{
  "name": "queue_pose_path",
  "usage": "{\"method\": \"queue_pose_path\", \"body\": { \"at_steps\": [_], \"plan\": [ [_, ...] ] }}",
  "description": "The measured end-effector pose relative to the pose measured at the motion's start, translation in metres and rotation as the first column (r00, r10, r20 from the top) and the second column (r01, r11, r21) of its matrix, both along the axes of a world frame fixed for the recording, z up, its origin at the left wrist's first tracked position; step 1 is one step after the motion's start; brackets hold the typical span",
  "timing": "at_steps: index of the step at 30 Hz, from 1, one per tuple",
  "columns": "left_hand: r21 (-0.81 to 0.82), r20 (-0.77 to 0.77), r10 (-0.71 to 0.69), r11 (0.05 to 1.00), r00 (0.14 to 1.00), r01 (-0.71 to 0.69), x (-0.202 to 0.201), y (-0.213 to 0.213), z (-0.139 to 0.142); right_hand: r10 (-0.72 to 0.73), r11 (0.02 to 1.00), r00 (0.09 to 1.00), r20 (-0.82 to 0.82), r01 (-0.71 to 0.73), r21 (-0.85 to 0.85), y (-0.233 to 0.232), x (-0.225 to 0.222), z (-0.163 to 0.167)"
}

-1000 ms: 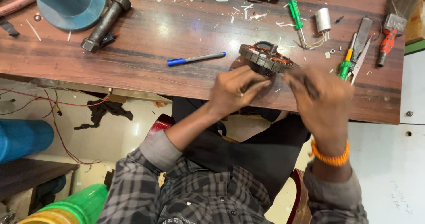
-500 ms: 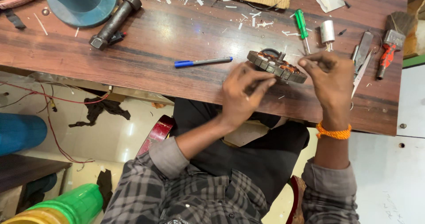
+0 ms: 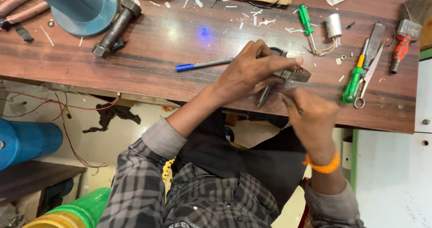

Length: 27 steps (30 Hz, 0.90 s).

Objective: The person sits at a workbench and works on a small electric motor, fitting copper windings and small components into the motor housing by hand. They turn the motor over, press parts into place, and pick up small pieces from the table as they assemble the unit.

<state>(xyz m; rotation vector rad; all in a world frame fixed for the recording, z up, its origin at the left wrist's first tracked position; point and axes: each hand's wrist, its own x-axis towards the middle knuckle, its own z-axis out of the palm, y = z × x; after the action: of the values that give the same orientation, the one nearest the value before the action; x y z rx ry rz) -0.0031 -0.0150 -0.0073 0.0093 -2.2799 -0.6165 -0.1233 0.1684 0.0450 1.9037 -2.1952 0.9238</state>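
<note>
Head view looks down on a dark wooden bench where both hands work at one small part near the front edge. Left hand lies over a round, dark stator, fingers curled and clamped on its top and near side, so only its right rim shows. Right hand sits just below and in front of it, blurred; its fingers seem pinched together on something thin, but I cannot tell what, or whether they hold anything at all. A dark slim tool pokes out under the left palm toward the bench edge.

A blue pen lies just left of the left hand. Off to the right are a green screwdriver beside scissors, a second green screwdriver, a small silver cylinder with wire leads, and a brush. White scraps litter the bench top.

Risks, as I judge them: the stator sits close to the front edge, so a slip of the left hand could send it over into the lap or to the floor. The right hand's quick motion beside it could snag or nick a fine wire. The slim tool, half hidden under the palm, could roll off the edge.
</note>
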Motion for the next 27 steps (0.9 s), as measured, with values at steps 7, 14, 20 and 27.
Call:
{"method": "queue_pose_path", "body": {
  "at_steps": [7, 14, 20, 27],
  "plan": [
    [-0.437, -0.076, 0.016, 0.898, 0.997, -0.048, 0.004, -0.005, -0.002, -0.05, 0.995, 0.984, 0.169, 0.063, -0.074, 0.01, 0.009, -0.033],
    [-0.517, -0.206, -0.002, 0.849, 0.979, -0.107, 0.017, 0.009, 0.0, -0.104, 0.99, 0.934, 0.34, 0.066, 0.123, 0.045, 0.001, 0.015],
    [-0.194, -0.065, 0.057, 0.979, 0.996, -0.068, 0.022, 0.025, 0.001, -0.009, 0.994, 0.974, 0.227, -0.017, 0.112, 0.032, 0.0, 0.054],
    [0.76, -0.079, 0.178, 0.648, 0.981, -0.056, 0.013, 0.057, -0.011, -0.094, 0.995, 0.982, 0.166, 0.089, 0.037, -0.032, -0.02, 0.044]
  ]
}}
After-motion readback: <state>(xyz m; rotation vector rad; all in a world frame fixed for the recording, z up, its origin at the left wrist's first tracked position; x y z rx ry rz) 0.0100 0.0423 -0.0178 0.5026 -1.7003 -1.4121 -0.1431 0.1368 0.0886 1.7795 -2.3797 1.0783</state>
